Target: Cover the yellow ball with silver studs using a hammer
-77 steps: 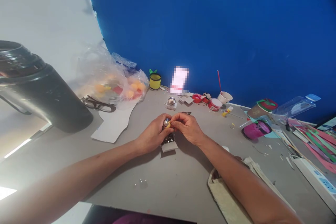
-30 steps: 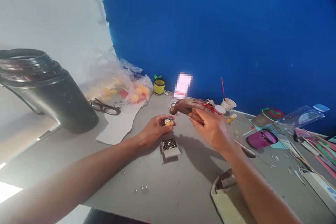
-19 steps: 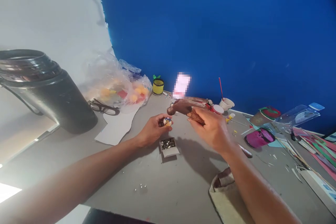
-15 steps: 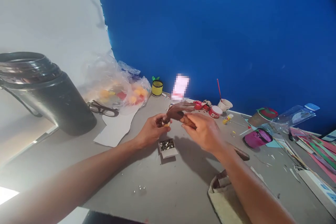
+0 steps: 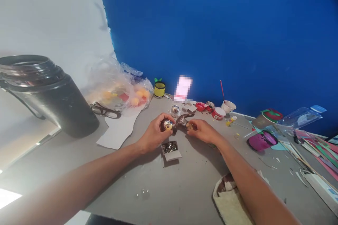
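My left hand (image 5: pixel 153 135) is closed around a small ball (image 5: pixel 167 124), partly yellow and partly covered in shiny studs. My right hand (image 5: pixel 202 130) grips a small brown hammer (image 5: pixel 182 121) whose head sits right beside the ball. Just below both hands lies a little open white box of silver studs (image 5: pixel 170 147) on the grey table (image 5: pixel 169 182). A second shiny studded ball (image 5: pixel 175 108) rests farther back on a small card.
A large dark jug (image 5: pixel 50 95) stands at left, with black glasses (image 5: pixel 105 111), white paper (image 5: pixel 118 128) and a plastic bag of colourful balls (image 5: pixel 121 91). Cups, a yellow pot (image 5: pixel 159 89) and craft scraps line the blue wall; a cloth bag (image 5: pixel 232 200) lies near right.
My right hand left the ball, picked up the brown hammer, and has brought its head down beside the ball. My left hand has kept holding the ball in place.
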`<state>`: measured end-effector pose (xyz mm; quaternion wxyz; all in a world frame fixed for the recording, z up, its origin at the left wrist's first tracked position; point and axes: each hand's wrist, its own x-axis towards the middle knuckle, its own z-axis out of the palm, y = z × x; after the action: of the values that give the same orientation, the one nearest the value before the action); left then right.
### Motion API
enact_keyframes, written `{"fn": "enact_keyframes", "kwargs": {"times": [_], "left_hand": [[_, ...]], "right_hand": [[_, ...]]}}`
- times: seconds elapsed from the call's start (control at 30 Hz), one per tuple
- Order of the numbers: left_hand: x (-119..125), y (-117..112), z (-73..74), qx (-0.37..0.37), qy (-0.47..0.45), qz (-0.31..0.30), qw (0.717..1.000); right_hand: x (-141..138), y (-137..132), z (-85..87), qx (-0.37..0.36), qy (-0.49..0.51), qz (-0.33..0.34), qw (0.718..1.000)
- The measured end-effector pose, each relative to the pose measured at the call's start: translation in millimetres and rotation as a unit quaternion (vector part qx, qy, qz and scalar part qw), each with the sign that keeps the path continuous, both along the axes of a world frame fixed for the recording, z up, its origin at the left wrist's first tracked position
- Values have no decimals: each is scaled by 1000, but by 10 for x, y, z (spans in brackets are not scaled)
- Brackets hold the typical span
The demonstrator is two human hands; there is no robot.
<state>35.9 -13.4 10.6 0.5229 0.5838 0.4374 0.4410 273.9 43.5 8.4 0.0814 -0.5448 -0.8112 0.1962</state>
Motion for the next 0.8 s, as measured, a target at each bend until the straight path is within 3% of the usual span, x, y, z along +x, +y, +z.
{"fn": "enact_keyframes", "kwargs": {"times": [0.13,0.27,0.37,0.47,0.6,0.8], "left_hand": [[3,16,-4,-6,-9,11,1000],[2,67,-72,24,-10,39,999],[-5,92,-123,51,7,55,997],[-8,94,-151,58,22,59,996],[-1,80,-153,50,28,51,997],[12,78,-161,48,26,55,997]], "right_hand": [[-127,-131,16,85,-96,5,992],[-340,-333,83,177,-6,41,983],[-501,-455,104,158,13,140,977],[-609,-502,92,124,-44,200,971],[-674,-503,45,107,-104,221,964],[-708,-536,13,82,-118,218,965]]}}
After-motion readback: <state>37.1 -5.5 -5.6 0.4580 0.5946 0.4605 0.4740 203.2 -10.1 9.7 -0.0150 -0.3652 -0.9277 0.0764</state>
